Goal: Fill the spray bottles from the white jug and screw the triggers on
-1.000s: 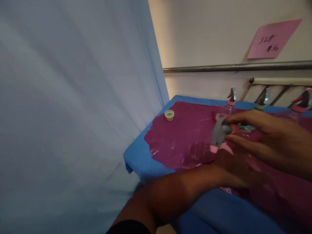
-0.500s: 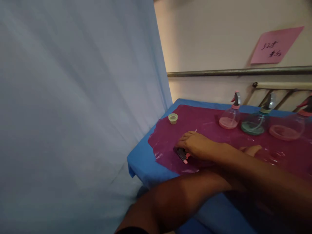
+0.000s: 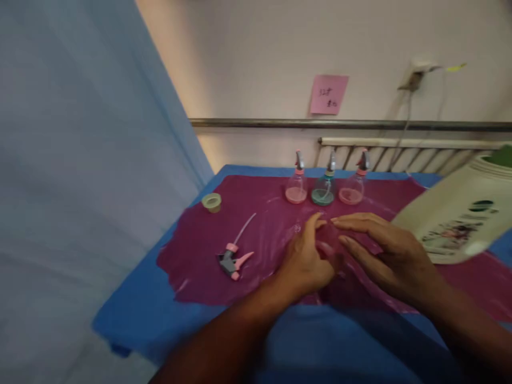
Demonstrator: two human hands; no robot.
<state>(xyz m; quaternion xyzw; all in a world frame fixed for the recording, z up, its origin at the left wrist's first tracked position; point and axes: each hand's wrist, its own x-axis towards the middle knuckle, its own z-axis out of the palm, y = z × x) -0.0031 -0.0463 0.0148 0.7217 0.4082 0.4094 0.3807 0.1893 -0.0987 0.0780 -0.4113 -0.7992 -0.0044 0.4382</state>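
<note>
My left hand is curled around a see-through bottle body that blends with the purple sheet. Just right of the bottle, my right hand has its fingers stretched out and apart, fingertips close to the bottle; whether they touch is unclear. A grey and pink spray head lies to the left on the sheet, its thin tube pointing up and right. Further left sits a small pale green cup.
Behind my hands stand a pink-liquid spray bottle, a green-liquid one and another pink one. A large cream jug leans at the right. A blue curtain hangs left; a metal rail crosses the wall.
The view has turned right, bringing the jug in. My right hand has let go of the spray head and moved from the left, across my left arm, to the bottle's right side.
</note>
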